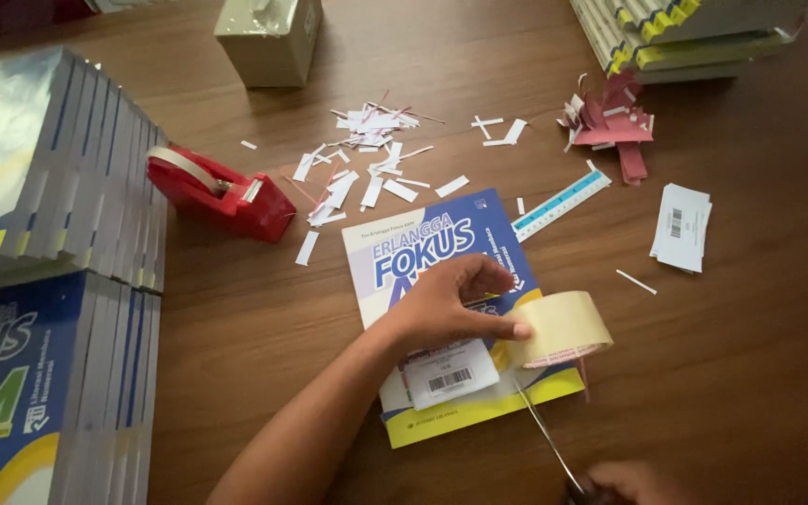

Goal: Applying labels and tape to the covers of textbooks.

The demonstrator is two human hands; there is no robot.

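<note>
A blue, white and yellow book (423, 245) lies flat on the brown table (750, 374). My left hand (451, 304) rests on the cover and grips a roll of beige double-sided tape (568, 327), which stands on its edge at the book's right side. A white barcode label (449, 374) sits on the cover just below that hand. My right hand (638, 482) shows only partly at the bottom edge and holds scissors (540, 425), whose thin blades point up toward the strip of tape under the roll.
A red tape dispenser (222, 196) stands to the left, beside two tall stacks of books (49, 281). White paper scraps (367, 159), red scraps (610, 122), a ruler (563, 201) and a pile of white labels (680, 227) lie beyond the book. A box (268, 37) stands at the far edge.
</note>
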